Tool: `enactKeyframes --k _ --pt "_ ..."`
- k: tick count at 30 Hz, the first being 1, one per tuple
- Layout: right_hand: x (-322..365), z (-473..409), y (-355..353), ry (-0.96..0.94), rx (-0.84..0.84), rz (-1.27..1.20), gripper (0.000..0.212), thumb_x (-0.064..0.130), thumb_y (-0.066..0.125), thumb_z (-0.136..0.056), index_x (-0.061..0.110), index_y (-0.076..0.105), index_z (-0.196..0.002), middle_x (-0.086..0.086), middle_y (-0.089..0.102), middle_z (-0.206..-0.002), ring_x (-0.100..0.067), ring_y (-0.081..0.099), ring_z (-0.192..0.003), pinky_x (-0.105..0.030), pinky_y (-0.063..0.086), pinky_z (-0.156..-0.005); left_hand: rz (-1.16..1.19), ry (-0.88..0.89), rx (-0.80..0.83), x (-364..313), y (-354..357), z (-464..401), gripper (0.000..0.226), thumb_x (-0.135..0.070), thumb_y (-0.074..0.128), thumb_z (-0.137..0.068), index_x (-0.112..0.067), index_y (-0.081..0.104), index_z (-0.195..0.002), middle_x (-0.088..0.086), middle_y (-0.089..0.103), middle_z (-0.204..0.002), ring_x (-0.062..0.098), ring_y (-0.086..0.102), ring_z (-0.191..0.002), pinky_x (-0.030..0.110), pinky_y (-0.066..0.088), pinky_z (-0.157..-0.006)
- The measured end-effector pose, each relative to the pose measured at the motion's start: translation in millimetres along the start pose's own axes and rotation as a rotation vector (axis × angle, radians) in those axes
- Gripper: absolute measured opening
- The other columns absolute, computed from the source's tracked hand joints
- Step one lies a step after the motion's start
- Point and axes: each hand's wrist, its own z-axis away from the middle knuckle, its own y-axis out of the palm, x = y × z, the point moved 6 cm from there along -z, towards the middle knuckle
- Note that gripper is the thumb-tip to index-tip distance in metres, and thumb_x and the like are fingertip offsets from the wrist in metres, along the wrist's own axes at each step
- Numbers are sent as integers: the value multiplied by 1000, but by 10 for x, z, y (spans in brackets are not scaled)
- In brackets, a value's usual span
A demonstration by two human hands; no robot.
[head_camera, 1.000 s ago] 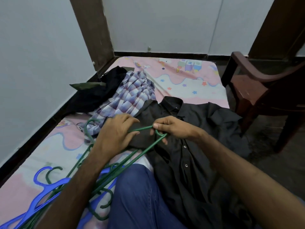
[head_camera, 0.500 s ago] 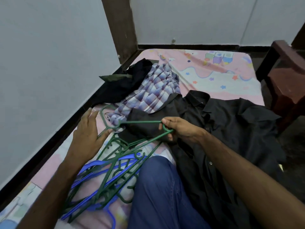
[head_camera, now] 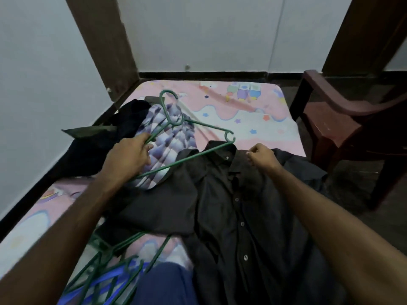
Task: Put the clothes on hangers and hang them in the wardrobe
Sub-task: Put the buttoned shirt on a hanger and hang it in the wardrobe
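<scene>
A dark grey button shirt lies spread on the pink mattress, collar away from me. My left hand grips the left end of a green plastic hanger and holds it lifted over the shirt's collar, hook pointing to the far wall. My right hand pinches the shirt fabric just right of the collar. A purple checked shirt and a black garment lie bunched at the left.
A heap of green and blue hangers lies on the mattress by my blue-trousered knee. A dark red plastic chair stands right of the mattress. Walls and a brown wooden post close in the left and far sides.
The green hanger has come free of the heap and passed from my right hand to my left, which raised it over the collar. My right hand let go and moved to the shirt's collar.
</scene>
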Motion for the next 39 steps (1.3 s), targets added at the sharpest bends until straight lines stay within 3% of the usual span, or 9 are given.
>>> enactKeyframes --k 6,12,17,22,26,29,31,35,39 --pt "0 -531 411 82 143 326 59 66 58 -84 14 56 -112 -8 62 -106 -29 62 -107 -37 46 -82 -399 118 57 -216 374 -756 20 -30 47 -102 -26 59 -117 14 71 -103 41 65 -87 38 46 -68" --pt "-25 -702 524 63 116 469 37 31 55 -92 11 53 -123 -14 62 -127 -35 61 -116 -39 46 -90 -459 184 93 -272 516 -1108 26 -26 50 -99 -27 60 -123 17 68 -111 41 63 -90 37 44 -68" --pt "91 -765 5 -18 77 276 29 25 54 -89 14 69 -111 -11 68 -120 -33 63 -108 -40 52 -93 -262 225 169 -292 844 -1303 33 -40 40 -99 -33 57 -125 1 74 -104 31 63 -105 37 49 -82" --pt "389 -713 -332 -146 90 206 27 19 55 -91 15 69 -114 -11 70 -111 -24 61 -89 -31 48 -77 151 202 247 -715 1278 -1231 22 -33 47 -100 -34 64 -114 -12 73 -74 10 66 -80 38 53 -78" --pt "469 -745 -462 -246 112 383 41 43 72 -88 26 66 -125 -10 57 -125 -29 50 -116 -34 43 -92 315 232 270 -1027 1535 -1205 16 -27 51 -101 -31 66 -107 -10 70 -66 -6 56 -51 32 48 -62" --pt "302 -808 -520 -226 178 125 47 69 74 -77 39 69 -114 -3 57 -122 -24 52 -118 -37 43 -103 448 214 341 -1137 1691 -1193 19 -32 54 -99 -35 67 -113 -11 73 -75 2 67 -70 35 55 -74" --pt "272 -771 -488 -241 241 -230 36 49 73 -89 29 68 -118 -9 69 -114 -23 65 -107 -34 50 -98 530 257 460 -1229 1820 -1130 25 -43 56 -95 -39 67 -117 -13 75 -95 13 70 -94 41 55 -89" --pt "416 -707 -500 -383 243 -329 25 24 60 -103 1 68 -104 -8 70 -87 -16 63 -78 -26 50 -77 867 119 747 -1375 2033 -1014 38 -51 39 -104 -33 66 -125 -4 63 -130 33 74 -84 35 56 -54" --pt "475 -683 -491 -402 349 -224 32 21 56 -105 -10 62 -99 4 70 -78 -6 59 -70 -25 45 -73 904 16 784 -1252 2307 -1057 47 -60 34 -101 -31 64 -123 -8 55 -138 18 66 -101 24 53 -59"
